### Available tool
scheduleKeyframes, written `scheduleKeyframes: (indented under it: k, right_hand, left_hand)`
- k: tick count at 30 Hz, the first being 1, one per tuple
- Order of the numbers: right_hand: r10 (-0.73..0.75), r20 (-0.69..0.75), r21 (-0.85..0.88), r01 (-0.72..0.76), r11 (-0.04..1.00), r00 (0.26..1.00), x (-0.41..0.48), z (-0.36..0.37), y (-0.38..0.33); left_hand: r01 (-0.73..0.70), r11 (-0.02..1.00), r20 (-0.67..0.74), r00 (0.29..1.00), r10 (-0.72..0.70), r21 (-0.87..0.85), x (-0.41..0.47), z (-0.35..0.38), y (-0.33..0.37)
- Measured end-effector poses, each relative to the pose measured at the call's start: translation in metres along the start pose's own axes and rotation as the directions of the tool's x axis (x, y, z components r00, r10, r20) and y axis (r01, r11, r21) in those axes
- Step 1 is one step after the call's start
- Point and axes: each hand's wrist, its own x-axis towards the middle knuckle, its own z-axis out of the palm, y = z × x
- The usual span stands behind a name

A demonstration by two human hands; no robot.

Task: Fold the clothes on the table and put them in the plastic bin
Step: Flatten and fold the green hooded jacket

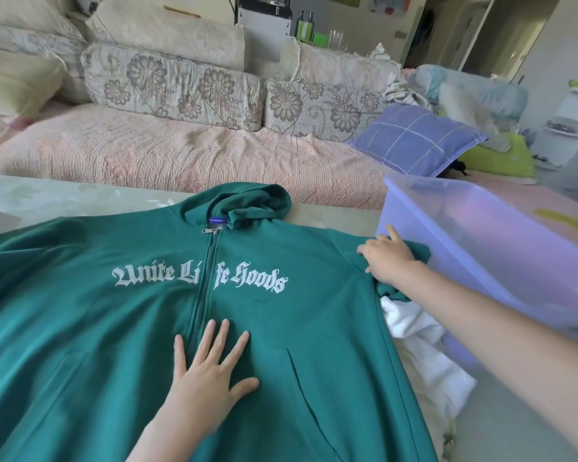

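A green zip hoodie (121, 328) with white gothic lettering lies face up and spread across the table (64, 198), its hood toward the far edge. My left hand (207, 371) presses flat on its chest beside the zipper, fingers straight and spread. My right hand (387, 258) grips bunched green fabric at the hoodie's right shoulder, with the index finger pointing up. A translucent purple plastic bin (481, 248) stands just right of that hand. A white garment (424, 355) lies crumpled between the hoodie and the bin.
Beyond the table runs a sofa (181, 151) with a pink cover and floral cushions. A blue checked pillow (417, 141) lies at its right end, just behind the bin.
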Motion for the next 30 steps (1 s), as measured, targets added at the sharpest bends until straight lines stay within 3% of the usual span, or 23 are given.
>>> scheduleKeyframes:
  k: [3,5,7,9,13,16,18,22,25,26,27,30]
  right_hand:
    - [-0.076,-0.174,0.186,0.109,0.977,0.982,-0.015,-0.024,-0.023]
    - [-0.182,-0.192,0.362,0.241,0.901,0.964,-0.035,-0.031,-0.052]
    - [-0.34,-0.013,0.398,0.317,0.861,0.94,-0.063,-0.016,-0.078]
    - [-0.397,0.122,0.361,0.332,0.872,0.91,-0.078,0.015,-0.088]
    - [-0.401,0.178,0.409,0.303,0.861,0.899,-0.073,0.031,-0.08]
    - [-0.404,0.236,0.544,0.224,0.809,0.884,-0.063,0.007,-0.085]
    - [-0.326,0.171,0.712,0.113,0.693,0.93,-0.045,-0.018,-0.087]
    - [-0.093,0.021,0.935,0.013,0.355,0.995,0.017,-0.06,-0.102]
    - [-0.011,0.113,0.994,-0.113,0.009,0.994,0.079,-0.075,-0.118]
    - [0.019,0.138,0.987,-0.136,-0.081,0.99,0.1,-0.078,-0.124]
    - [0.065,0.145,0.984,-0.136,-0.117,0.987,0.12,-0.082,-0.13]
    - [0.181,0.134,0.986,-0.113,-0.123,0.974,0.178,-0.09,-0.15]
  left_hand:
    - [0.048,0.999,-0.058,0.997,-0.049,-0.019,0.001,-0.008,-0.001]
    - [0.093,0.996,-0.055,0.994,-0.093,-0.012,0.001,-0.013,-0.006]
    - [0.167,0.986,-0.03,0.986,-0.167,0.001,-0.003,-0.02,-0.013]
    - [0.273,0.955,0.018,0.961,-0.277,0.112,-0.006,-0.025,-0.02]
    - [0.349,0.933,0.186,0.914,-0.36,0.092,-0.012,-0.039,-0.023]
    - [0.348,0.935,0.09,0.931,-0.353,0.068,-0.008,-0.04,-0.031]
    - [0.319,0.948,-0.045,0.947,-0.319,-0.006,-0.001,-0.041,-0.037]
    - [0.324,0.945,-0.115,0.938,-0.327,-0.044,0.011,-0.049,-0.051]
    - [0.379,0.925,-0.088,0.921,-0.378,-0.014,0.018,-0.052,-0.074]
    - [0.396,0.916,-0.017,0.917,-0.397,-0.063,0.021,-0.05,-0.081]
    - [0.405,0.911,0.043,0.914,-0.403,-0.08,0.024,-0.047,-0.088]
    - [0.366,0.928,0.031,0.931,-0.365,-0.069,0.04,-0.036,-0.097]
